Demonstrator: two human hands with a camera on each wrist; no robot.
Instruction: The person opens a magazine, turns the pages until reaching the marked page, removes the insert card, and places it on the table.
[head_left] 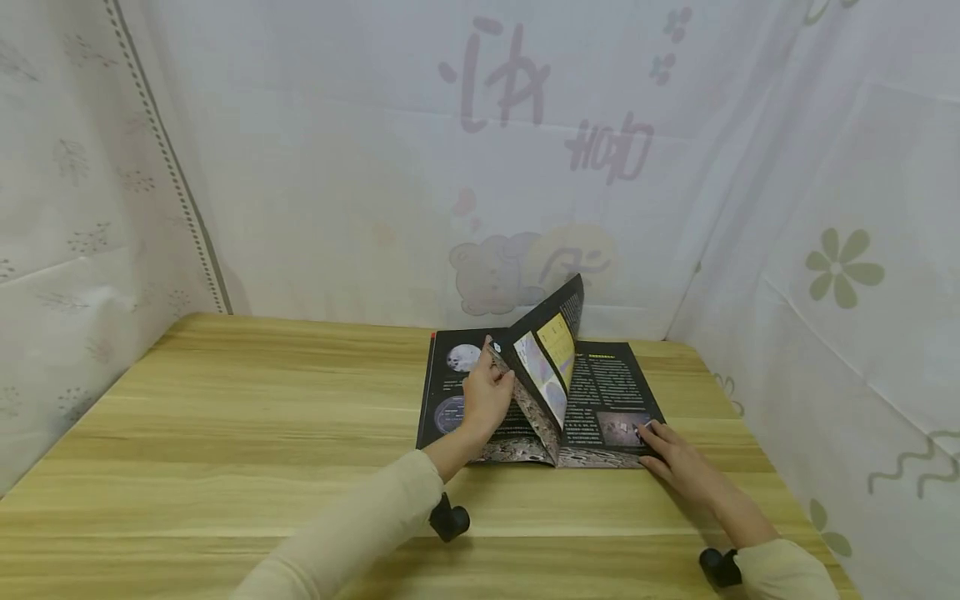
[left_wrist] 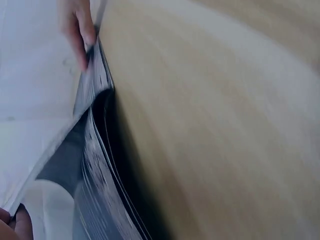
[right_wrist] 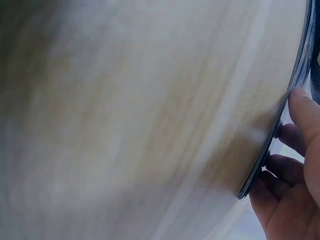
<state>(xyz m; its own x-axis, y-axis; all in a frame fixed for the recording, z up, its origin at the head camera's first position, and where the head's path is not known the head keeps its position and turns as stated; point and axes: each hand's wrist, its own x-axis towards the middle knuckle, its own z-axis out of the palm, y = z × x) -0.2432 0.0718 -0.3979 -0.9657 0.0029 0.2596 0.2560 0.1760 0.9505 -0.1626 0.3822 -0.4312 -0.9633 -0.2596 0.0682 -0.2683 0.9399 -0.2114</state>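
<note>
A magazine (head_left: 600,383) with black printed pages and pictures lies spread on the wooden table. My left hand (head_left: 487,396) pinches the edge of a raised page (head_left: 551,367), which stands tilted and bent over the left side of the spread. In the left wrist view the fingertips (left_wrist: 22,222) hold that page's edge at the lower left corner. My right hand (head_left: 678,462) rests on the lower right corner of the magazine, fingers on the page. The right wrist view has its thumb (right_wrist: 302,107) and fingers along the magazine's edge (right_wrist: 272,132).
The wooden table (head_left: 225,433) extends to the left and in front of the magazine. White printed cloth (head_left: 337,167) hangs behind the table and on both sides. Black devices (head_left: 450,518) are worn at both wrists.
</note>
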